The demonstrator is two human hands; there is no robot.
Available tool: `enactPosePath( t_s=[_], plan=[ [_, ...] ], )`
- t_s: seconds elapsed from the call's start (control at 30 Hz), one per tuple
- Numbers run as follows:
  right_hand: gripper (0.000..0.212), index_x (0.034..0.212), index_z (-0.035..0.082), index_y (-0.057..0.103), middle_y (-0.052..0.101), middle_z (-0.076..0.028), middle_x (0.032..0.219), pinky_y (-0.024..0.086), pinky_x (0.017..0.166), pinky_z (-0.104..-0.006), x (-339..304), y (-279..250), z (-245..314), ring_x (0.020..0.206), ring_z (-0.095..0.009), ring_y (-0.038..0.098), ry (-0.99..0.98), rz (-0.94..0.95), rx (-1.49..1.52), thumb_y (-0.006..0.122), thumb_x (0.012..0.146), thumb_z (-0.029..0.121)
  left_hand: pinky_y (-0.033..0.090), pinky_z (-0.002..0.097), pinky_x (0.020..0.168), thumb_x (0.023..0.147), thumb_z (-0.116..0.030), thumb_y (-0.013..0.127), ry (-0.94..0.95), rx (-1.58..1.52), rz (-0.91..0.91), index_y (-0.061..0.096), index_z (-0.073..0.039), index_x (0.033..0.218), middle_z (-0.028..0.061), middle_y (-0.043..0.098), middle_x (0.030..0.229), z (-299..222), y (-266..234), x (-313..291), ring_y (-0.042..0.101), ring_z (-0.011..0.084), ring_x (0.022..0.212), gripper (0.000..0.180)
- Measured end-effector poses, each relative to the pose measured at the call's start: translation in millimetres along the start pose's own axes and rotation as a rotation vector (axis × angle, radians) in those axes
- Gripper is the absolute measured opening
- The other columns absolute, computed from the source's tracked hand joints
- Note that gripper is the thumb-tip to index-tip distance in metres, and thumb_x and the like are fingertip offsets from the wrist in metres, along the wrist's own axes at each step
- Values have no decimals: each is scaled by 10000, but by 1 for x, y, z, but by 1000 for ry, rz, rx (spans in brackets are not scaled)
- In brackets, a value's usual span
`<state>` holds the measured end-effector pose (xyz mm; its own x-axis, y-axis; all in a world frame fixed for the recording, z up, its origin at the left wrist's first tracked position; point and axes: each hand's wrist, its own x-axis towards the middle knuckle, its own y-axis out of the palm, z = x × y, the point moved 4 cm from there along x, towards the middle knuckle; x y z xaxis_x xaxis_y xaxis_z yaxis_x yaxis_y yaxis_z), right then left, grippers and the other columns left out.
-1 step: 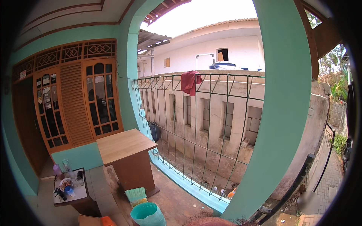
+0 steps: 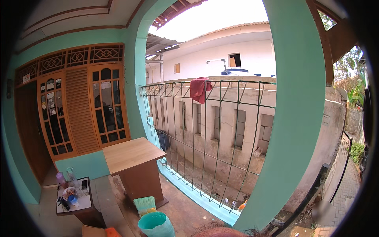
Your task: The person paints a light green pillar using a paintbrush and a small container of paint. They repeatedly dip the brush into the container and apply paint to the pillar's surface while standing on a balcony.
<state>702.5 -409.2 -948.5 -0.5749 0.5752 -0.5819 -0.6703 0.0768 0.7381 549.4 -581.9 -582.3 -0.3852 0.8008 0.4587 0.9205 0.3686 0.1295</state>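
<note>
Neither my left hand nor my right hand shows. A skin-toned patch with dark hairs point(image 2: 221, 232) crosses the lower edge; I cannot tell what part it is. Close by stands a teal bucket point(image 2: 156, 226), with a teal-bristled broom head point(image 2: 145, 205) just behind it. A wood-topped brown table point(image 2: 133, 155) stands beyond them. On the left, a low table point(image 2: 84, 204) carries a purple bottle point(image 2: 61, 179), a clear bottle point(image 2: 71, 173), a blue cup point(image 2: 73, 200) and other small items. A dark red cloth point(image 2: 200, 90) hangs over the top of the green metal grille point(image 2: 220, 118).
A teal pillar point(image 2: 298, 102) rises at the right, beside a black metal rail point(image 2: 312, 193). Wooden doors and windows point(image 2: 81, 110) line the left wall. Something orange point(image 2: 112, 232) lies at the lower edge. A paved path point(image 2: 341, 209) runs along the far right.
The view has tilted slightly, so most of the scene sits a little lower in the picture. No object has visibly moved.
</note>
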Motion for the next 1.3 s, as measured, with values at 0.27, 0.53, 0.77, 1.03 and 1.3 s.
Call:
enactPosePath(
  t_s=[0.27, 0.53, 0.77, 1.03, 1.3],
  plan=[
    [518, 1249, 7, 569, 605, -169, 1273, 356, 1100, -579, -18, -8, 20, 1214, -387, 531, 19, 44, -27, 548, 769, 200, 475, 418, 1003, 607, -113, 908, 35, 10, 30, 431, -62, 1386, 111, 565, 1314, 0, 43, 13, 569, 240, 1184, 915],
    [524, 1222, 4, 580, 620, -169, 1242, 370, 1094, -565, -41, -42, 0, 1190, -383, 547, 37, 27, -10, 546, 729, 178, 499, 416, 981, 589, -132, 924, 43, 11, 48, 431, -69, 1375, 105, 588, 1283, 18, 35, 1, 594, 231, 1157, 930],
    [499, 1157, 11, 599, 634, -155, 1182, 386, 1075, -551, -53, -77, -16, 1134, -375, 563, 121, -116, -23, 540, 707, 219, 434, 396, 1056, 631, -191, 906, -26, 295, 142, 385, -125, 1438, 66, 511, 1394, 50, -12, -41, 519, 211, 1258, 964],
    [426, 1092, -8, 593, 626, -176, 1164, 421, 1058, -536, -40, -54, 9, 1123, -373, 581, 61, -154, -8, 528, 731, 208, 397, 385, 1083, 692, -237, 858, -228, 261, -110, 405, -131, 1418, 61, 448, 1439, 4, -16, -109, 460, 219, 1303, 862],
    [445, 1142, 22, 599, 626, -160, 1222, 354, 1101, -561, -44, -58, 8, 1167, -358, 571, 164, -30, -112, 553, 742, 211, 534, 349, 904, 686, -109, 845, -241, 197, -207, 573, -91, 1276, 57, 652, 1202, 37, -42, -165, 637, 212, 1070, 650]
  ],
)
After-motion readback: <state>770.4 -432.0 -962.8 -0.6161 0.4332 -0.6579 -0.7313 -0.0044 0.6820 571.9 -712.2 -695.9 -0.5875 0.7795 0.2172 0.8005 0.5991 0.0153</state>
